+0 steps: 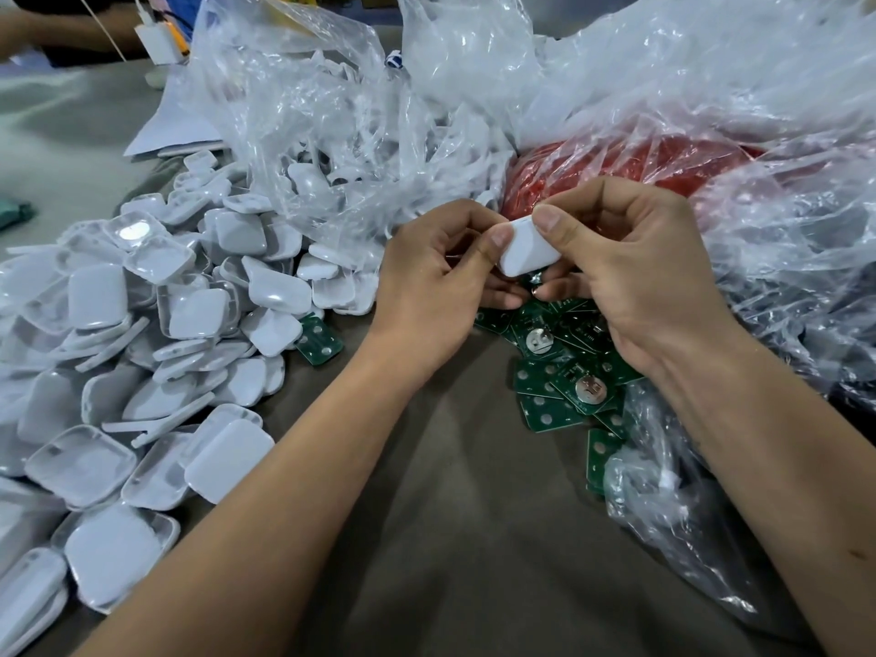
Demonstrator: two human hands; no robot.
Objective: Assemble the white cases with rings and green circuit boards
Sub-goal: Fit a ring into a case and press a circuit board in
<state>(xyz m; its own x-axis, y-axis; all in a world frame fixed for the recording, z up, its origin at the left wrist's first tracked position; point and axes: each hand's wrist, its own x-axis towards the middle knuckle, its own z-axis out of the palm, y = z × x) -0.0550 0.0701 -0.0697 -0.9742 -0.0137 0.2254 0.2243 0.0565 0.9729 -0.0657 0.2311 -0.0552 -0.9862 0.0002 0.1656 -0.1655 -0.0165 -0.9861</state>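
Just right of the frame's centre, both hands hold one white case (527, 248) above the table. The left hand (438, 277) pinches it from the left, its thumb tip on the case's left edge and curled fingers underneath. The right hand (630, 272) grips it from the right, thumb pressed on the upper right corner and fingers curled below. The case is a rounded square with its smooth outer face turned up toward the camera; it sits tilted, its slightly longer side running from upper left to lower right. Whether a board or ring is inside cannot be told.

Directly beneath the hands lies a scatter of green circuit boards (566, 372) on the grey-brown table (464, 514), some showing round silver coin cells. One more board (318, 346) lies at the edge of the big heap of white case halves (156, 353) filling the left side of the frame, some hollow side up, some smooth side up. Crumpled clear plastic bags (360, 101) spread across the top and right, and a bag of red parts (611, 168) sits behind the hands. In the upper left corner a white charger (159, 42) with a cable rests.
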